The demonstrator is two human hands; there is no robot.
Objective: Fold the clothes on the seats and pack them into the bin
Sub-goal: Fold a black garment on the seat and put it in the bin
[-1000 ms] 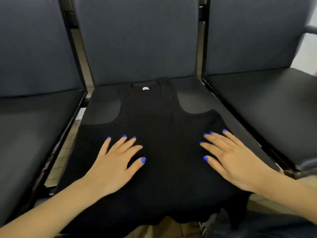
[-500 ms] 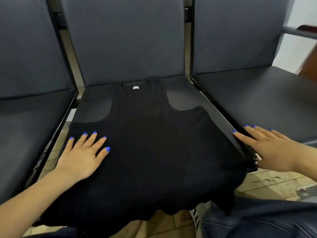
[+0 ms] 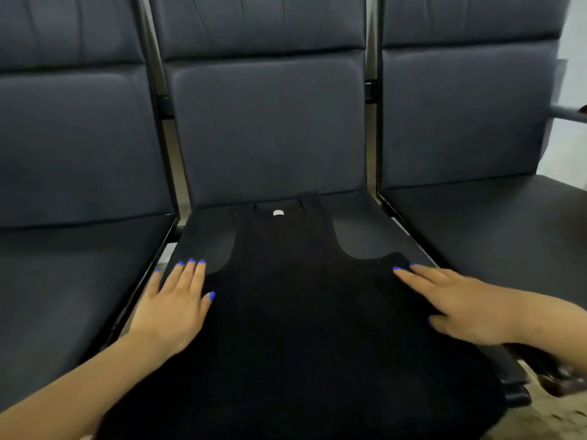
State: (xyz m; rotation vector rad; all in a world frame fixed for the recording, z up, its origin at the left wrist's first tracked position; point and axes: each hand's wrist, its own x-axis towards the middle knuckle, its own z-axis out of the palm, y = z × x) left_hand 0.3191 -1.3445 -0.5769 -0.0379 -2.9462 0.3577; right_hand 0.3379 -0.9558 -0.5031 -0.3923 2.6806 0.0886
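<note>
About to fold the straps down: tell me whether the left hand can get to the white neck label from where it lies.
Probably yes: the left hand lies flat on the tank top, with only bare fabric between it and the label.

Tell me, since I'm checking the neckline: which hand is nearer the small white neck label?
Left. The left hand lies below-left of the white label; the right hand lies farther, below-right.

Tank top (image 3: 305, 312) lies flat on middle seat (image 3: 374, 239) (neck toward backrest), hands at its sides.
</note>
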